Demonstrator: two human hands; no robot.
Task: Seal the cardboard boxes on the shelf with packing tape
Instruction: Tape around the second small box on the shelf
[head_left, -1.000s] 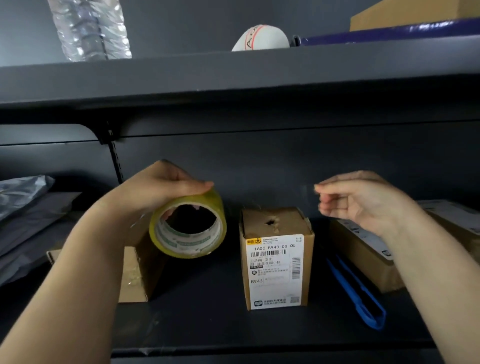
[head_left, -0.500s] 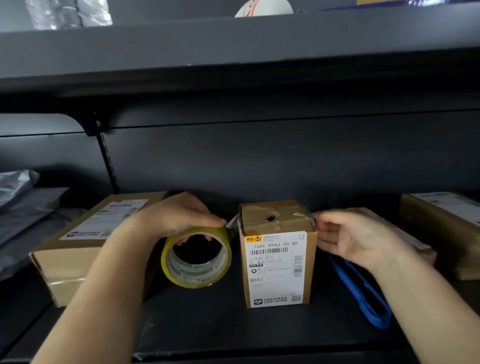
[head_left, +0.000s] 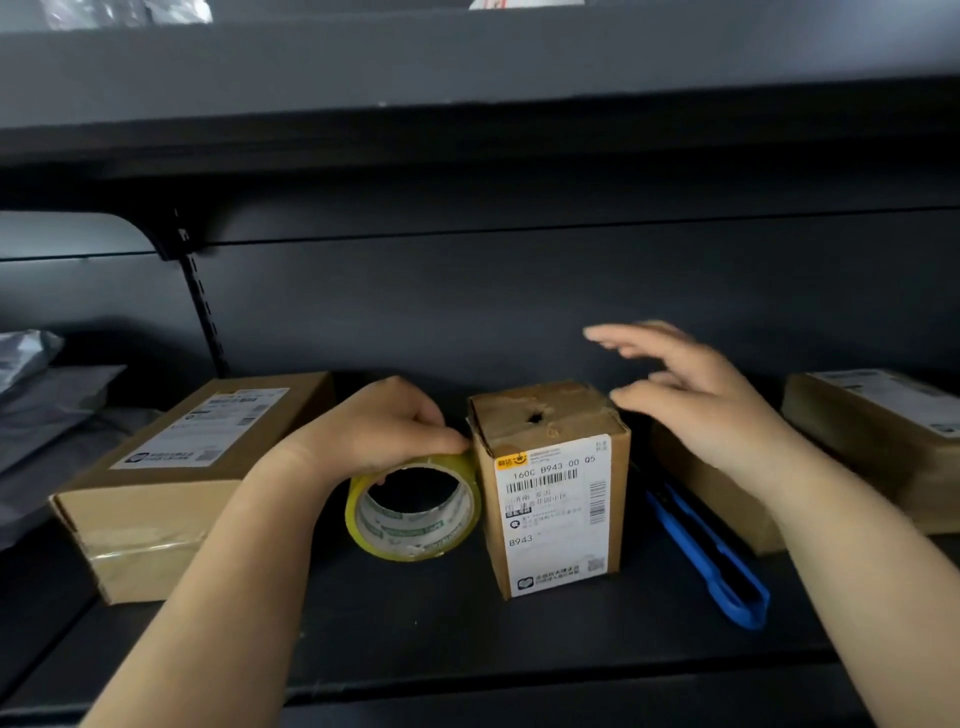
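At nine o'clock on the shelf (head_left: 467, 639) lies a flat labelled box (head_left: 171, 483), its near end glossy, probably taped already. Your left hand (head_left: 379, 431) curls over the tape roll (head_left: 413, 506), holding it hard against the left side of the small upright box (head_left: 550, 483) at centre, likely to anchor the tape at that top edge; any strip across the punctured top is too faint to confirm. Your right hand (head_left: 696, 400) hovers at two o'clock, fingers spread, blurred, holding nothing. Blue scissors (head_left: 711, 556) wait at four o'clock; your forearm hides part of another box (head_left: 711, 499).
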